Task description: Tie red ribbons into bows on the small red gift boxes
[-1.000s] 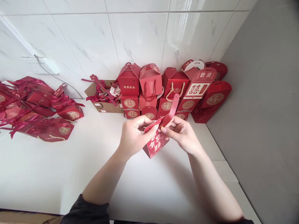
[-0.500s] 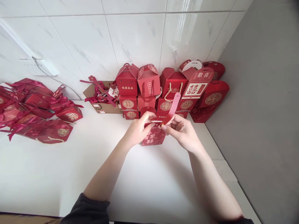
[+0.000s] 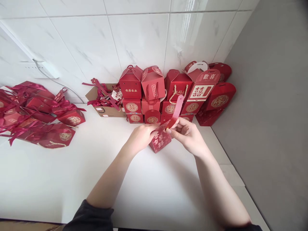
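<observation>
A small red gift box (image 3: pixel 159 141) with gold characters is tilted between my two hands over the white table (image 3: pixel 149 189). My left hand (image 3: pixel 141 136) is closed on the box's left top edge. My right hand (image 3: pixel 187 134) pinches a red strap-like handle strip (image 3: pixel 176 110) that rises from the box top towards the stacked boxes behind.
A stack of finished red gift boxes (image 3: pixel 178 93) lines the tiled wall. A cardboard carton (image 3: pixel 104 104) with red ribbons and tags stands left of it. A heap of flat red boxes with ribbons (image 3: pixel 36 112) lies at the far left. A grey wall (image 3: pixel 271 112) bounds the right.
The box was first tilted in my hands, then squared up nearer the stack, and is now tilted again. My right hand keeps hold of the red strip throughout.
</observation>
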Available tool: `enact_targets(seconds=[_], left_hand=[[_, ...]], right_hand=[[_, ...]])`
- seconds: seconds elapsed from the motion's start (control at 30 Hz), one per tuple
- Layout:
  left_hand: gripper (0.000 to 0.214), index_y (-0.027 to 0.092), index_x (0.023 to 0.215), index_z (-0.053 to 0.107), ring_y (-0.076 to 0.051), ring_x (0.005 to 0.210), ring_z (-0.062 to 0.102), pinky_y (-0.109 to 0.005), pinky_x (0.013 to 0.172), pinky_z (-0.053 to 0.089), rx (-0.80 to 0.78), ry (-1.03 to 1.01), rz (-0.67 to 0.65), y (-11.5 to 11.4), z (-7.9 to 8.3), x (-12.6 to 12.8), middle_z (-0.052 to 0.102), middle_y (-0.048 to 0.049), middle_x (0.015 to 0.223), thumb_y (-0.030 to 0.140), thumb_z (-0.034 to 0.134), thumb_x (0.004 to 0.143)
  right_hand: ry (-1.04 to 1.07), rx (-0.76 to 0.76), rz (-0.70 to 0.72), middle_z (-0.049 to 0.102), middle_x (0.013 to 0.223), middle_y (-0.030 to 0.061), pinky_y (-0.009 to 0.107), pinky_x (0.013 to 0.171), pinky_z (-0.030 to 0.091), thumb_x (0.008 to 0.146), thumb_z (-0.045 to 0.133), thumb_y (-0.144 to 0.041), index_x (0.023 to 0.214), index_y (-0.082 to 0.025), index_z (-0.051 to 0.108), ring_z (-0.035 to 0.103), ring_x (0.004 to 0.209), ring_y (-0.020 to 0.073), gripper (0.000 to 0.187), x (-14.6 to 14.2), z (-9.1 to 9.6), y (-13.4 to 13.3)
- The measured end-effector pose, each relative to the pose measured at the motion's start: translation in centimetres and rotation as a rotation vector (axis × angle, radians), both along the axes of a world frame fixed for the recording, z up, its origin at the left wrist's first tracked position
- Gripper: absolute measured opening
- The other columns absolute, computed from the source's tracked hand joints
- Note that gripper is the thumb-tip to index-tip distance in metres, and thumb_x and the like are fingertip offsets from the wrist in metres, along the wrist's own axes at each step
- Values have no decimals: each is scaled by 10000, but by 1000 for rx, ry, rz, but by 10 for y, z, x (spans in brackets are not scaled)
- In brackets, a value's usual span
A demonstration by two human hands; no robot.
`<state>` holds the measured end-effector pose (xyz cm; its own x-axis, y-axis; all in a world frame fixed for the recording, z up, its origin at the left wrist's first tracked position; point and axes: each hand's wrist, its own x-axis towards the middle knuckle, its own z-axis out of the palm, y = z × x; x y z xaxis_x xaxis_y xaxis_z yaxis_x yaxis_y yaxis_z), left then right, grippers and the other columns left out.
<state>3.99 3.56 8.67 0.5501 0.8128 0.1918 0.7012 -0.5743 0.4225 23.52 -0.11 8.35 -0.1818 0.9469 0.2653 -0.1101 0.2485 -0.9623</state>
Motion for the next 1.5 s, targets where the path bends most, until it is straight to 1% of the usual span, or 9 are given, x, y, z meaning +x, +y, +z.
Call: enact_targets(seconds=[0.07,0.13,0.27,0.37,0.43,0.67,0.97,1.3,1.5], left_hand=[[309,273,979,733,-201,800,697,-295,703,487,-31,10,-4,1,-3,2,757,-17,892,325,429,982],[320,237,854,736,-177,684,669,-271,638,462,-43,-29,18,3,-7,3,735,-19,759,332,454,971],[200,211,926,731,-150,678,668,-247,637,478,14,-275,135,5,-11,5,754,-21,814,298,551,919],[180,199,935,722,-133,696,672,-232,656,504,106,-469,184,-3,-3,5,755,-13,835,303,577,908],[157,198,916,716,-122,693,672,-221,655,513,181,-523,192,-13,4,6,753,-5,830,291,591,903],[105,209,936,704,-106,662,693,-199,627,521,426,-504,161,-43,16,11,767,11,805,210,610,888],[92,203,880,680,-82,535,609,-210,566,461,647,-407,107,-51,21,9,743,30,710,135,621,865],[102,211,863,670,-92,561,624,-227,575,455,612,-364,88,-52,26,7,733,36,701,149,592,882],[109,212,864,659,-88,564,625,-226,558,440,618,-349,63,-53,27,7,726,40,694,154,572,895]], right_hand=[[-9,5,-1,619,814,7,279,677,445,864,694,-281,851,-188,586,560,743,130,143,0,-1,0],[-14,8,-4,632,822,10,279,689,457,861,698,-279,849,-190,591,574,754,133,139,1,-2,1],[14,-29,27,645,826,15,277,686,497,851,709,-299,915,-196,627,591,748,136,146,0,-1,1],[65,-78,86,664,824,18,270,651,529,834,728,-320,978,-202,649,603,702,130,202,-1,0,0],[86,-93,100,676,808,16,265,622,543,816,748,-325,999,-203,656,604,656,122,237,-3,1,0],[166,-20,98,709,760,3,255,484,543,815,754,-302,877,-199,617,610,502,107,182,-8,2,-6],[86,53,54,659,650,-16,265,477,532,819,751,-303,821,-198,628,591,476,109,161,-9,5,-11],[18,114,-17,683,765,8,259,486,522,832,735,-275,862,-220,668,600,551,118,92,-7,7,-16],[-107,152,-68,664,780,13,270,496,490,843,722,-283,890,-217,659,586,565,124,102,-4,11,-20]])
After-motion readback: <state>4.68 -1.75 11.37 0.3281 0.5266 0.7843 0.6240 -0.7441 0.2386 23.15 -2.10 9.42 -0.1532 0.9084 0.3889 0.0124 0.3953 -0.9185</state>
